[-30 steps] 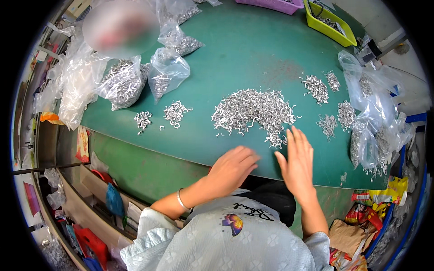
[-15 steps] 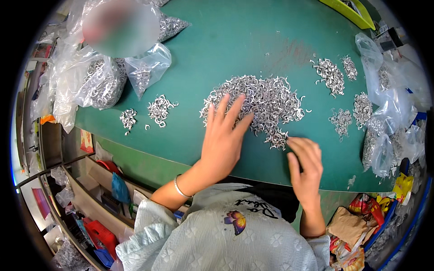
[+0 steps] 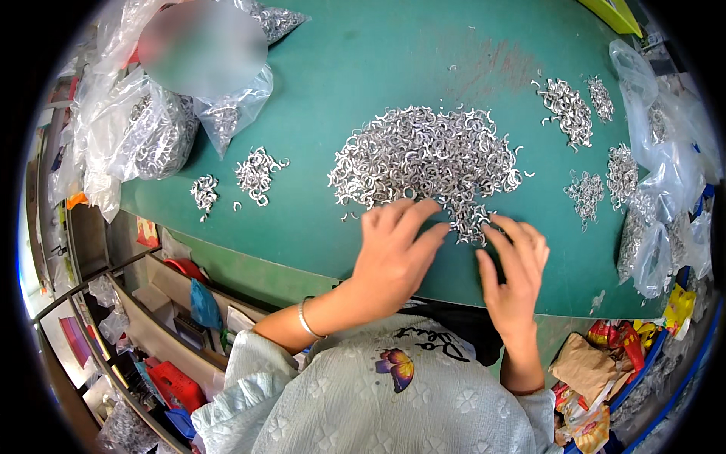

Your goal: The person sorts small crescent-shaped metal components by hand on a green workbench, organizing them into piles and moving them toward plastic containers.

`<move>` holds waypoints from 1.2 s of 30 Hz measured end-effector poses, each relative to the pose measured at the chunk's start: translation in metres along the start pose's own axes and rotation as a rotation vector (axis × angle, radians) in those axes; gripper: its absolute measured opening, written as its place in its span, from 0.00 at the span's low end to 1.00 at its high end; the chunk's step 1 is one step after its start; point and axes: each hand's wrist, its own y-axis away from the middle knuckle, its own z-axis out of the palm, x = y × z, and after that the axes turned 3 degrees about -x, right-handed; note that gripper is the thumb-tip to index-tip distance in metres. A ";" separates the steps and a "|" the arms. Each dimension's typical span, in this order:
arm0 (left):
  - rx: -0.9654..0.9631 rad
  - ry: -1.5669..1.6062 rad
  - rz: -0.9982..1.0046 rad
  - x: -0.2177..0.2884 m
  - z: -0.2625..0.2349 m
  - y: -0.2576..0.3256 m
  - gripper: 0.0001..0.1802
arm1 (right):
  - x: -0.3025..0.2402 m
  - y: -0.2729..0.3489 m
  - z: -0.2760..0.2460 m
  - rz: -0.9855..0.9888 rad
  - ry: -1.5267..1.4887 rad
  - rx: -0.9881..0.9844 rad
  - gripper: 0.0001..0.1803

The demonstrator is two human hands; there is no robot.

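A broad heap of small, curved silver metal pieces (image 3: 423, 147) lies on the green tabletop (image 3: 333, 250). From its near side a smaller clump (image 3: 467, 219) sticks out toward me. My left hand (image 3: 397, 253) is at the heap's near edge, fingers bent and apart, the fingertips touching or just short of the pieces. To the right of the clump, my right hand (image 3: 516, 272) has its fingertips at the clump's edge, with thumb and fingers apart. Nothing shows held in either hand, though the undersides of the fingers are hidden.
Two small piles of similar pieces (image 3: 258, 174) lie at left, beside clear plastic bags of pieces (image 3: 162, 140). On the right are several more small piles (image 3: 567, 112) and plastic bags (image 3: 665, 174). A yellow-green bin (image 3: 616, 13) stands at the far right; drawers (image 3: 162, 303) stand below left.
My left hand has drawn back toward me from on top of the heap to its near edge. The right hand has stayed beside the clump. The view has shifted slightly.
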 end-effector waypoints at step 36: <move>0.030 0.111 -0.048 0.009 0.010 0.002 0.13 | -0.010 -0.028 0.009 0.023 0.116 0.018 0.06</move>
